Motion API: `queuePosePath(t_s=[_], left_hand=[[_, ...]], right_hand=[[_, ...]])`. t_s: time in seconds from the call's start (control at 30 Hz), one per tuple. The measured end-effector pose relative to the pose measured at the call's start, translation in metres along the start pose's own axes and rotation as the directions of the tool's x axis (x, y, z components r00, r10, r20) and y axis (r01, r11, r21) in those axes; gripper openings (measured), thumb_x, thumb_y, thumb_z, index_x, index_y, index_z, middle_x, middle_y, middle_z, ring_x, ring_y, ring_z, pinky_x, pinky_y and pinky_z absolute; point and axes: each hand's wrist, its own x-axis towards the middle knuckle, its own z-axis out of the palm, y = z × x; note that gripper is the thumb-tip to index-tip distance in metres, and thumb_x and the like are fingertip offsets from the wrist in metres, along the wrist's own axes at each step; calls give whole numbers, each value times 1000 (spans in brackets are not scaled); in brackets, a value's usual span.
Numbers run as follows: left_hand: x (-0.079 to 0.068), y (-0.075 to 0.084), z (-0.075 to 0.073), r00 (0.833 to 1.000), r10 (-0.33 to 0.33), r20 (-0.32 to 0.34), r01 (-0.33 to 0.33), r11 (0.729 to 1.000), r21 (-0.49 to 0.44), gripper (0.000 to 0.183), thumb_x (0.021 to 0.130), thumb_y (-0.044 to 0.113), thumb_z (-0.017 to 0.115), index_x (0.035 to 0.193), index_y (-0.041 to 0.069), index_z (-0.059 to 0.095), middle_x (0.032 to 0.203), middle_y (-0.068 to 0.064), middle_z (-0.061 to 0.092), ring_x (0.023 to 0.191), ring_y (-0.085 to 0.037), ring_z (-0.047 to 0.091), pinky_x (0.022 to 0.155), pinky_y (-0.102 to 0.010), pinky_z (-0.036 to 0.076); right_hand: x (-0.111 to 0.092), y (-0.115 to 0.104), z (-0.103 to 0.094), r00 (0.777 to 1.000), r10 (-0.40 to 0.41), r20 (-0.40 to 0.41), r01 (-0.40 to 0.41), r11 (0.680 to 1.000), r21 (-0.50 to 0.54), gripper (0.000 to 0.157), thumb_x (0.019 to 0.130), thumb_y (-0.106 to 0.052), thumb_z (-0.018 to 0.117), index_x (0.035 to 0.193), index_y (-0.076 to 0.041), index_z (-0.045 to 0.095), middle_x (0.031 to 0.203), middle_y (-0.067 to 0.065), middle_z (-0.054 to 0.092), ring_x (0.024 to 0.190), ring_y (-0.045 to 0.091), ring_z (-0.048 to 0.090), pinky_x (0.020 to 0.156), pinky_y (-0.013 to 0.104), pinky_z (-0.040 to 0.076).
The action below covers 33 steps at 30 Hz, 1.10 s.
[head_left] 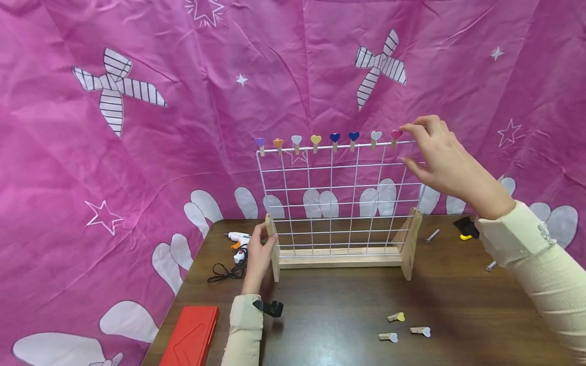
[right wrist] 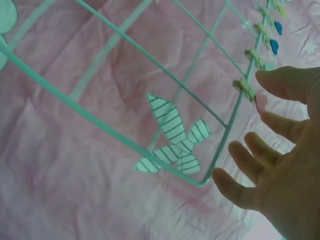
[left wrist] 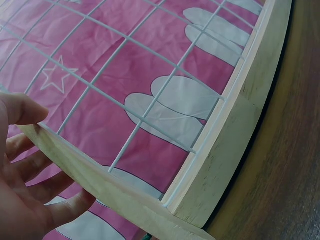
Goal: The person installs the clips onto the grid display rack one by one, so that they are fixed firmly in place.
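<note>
A white wire grid (head_left: 320,203) stands upright in a wooden stand (head_left: 341,260). My left hand (head_left: 260,256) grips the stand's left side post, thumb on one face and fingers behind it in the left wrist view. Along the grid's top wire sit several small wooden clothespins with coloured hearts, the rightmost a pink heart clothespin (head_left: 396,136). Beside that pink one is my right hand (head_left: 446,157), thumb and index finger spread apart, index fingertip right at the heart. In the right wrist view, the right hand (right wrist: 280,145) has its fingers loosely bent near the grid's top corner.
Three heart clothespins, one a yellow heart clothespin (head_left: 396,317), lie on the brown table (head_left: 320,315) in front. A glue gun (head_left: 239,238) with a black cord is at left, above a red box (head_left: 189,335). Bolts (head_left: 432,236) and a black-and-yellow item (head_left: 467,229) lie right.
</note>
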Motion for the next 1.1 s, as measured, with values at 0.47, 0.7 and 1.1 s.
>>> queuePosePath(t_s=[0.47, 0.7, 1.1], left_hand=[[13, -35, 3, 1000, -17, -7, 17, 1000, -11, 39, 88, 10, 59, 126, 11, 52, 115, -16, 57, 106, -28, 52, 85, -48, 46], [15, -38, 6, 999, -1, -38, 1, 1000, -5, 37, 87, 10, 60, 123, 14, 53, 112, -13, 59, 104, -26, 54, 82, -47, 48], [14, -39, 5, 1000, -4, -14, 3, 1000, -17, 40, 88, 11, 60, 127, 11, 51, 118, -17, 56, 109, -30, 51, 85, -51, 46]], right_hand=[[-89, -12, 28, 1000, 28, 4, -28, 997, 77, 63, 71, -7, 69, 127, 5, 42, 119, 27, 38, 101, 38, 39, 76, 49, 34], [-131, -19, 52, 997, 60, 49, -66, 992, 111, 63, 70, -7, 70, 127, 4, 44, 118, 24, 41, 95, 30, 43, 75, 43, 37], [-192, -38, 81, 976, 163, 143, -179, 978, 108, 57, 70, -10, 73, 120, 2, 49, 114, 17, 46, 104, 31, 45, 72, 51, 41]])
